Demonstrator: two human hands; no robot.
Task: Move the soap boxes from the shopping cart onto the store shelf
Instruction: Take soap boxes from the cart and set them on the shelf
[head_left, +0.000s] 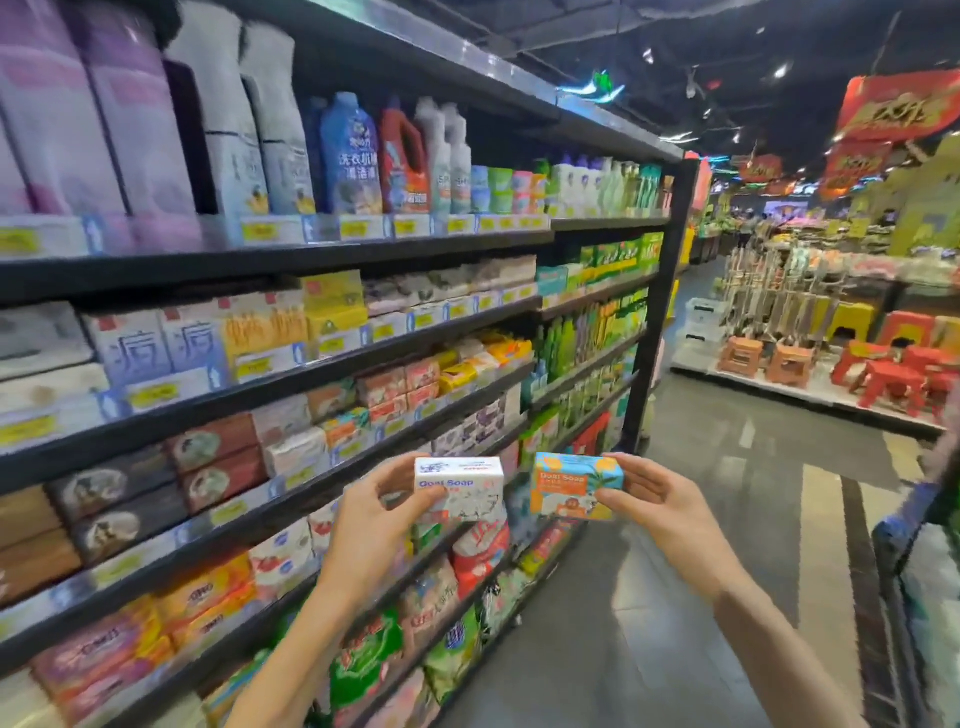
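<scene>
Soap boxes (460, 488) held, shelf (260, 395) beside, cart (904, 540) blurred

white soap box (461, 488), orange-blue soap box (574, 484), level

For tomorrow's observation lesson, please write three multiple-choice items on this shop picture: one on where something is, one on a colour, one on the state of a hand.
1. Where do the shelves stand relative to the person?
A. To the left
B. To the right
C. Behind

2. What are the main colours of the soap box in the right hand?
A. Black and red
B. Orange and blue
C. Purple and grey

3. What is the left hand doing?
A. Hanging open and idle
B. Resting flat on a shelf
C. Gripping a white soap box

Answers:
1. A, the stocked shelves fill the left side of the view, with the aisle floor on the right.
2. B, the orange and blue box carries an orange front and a blue top.
3. C, the thumb and fingers close round the white soap box, held in the air.
</scene>
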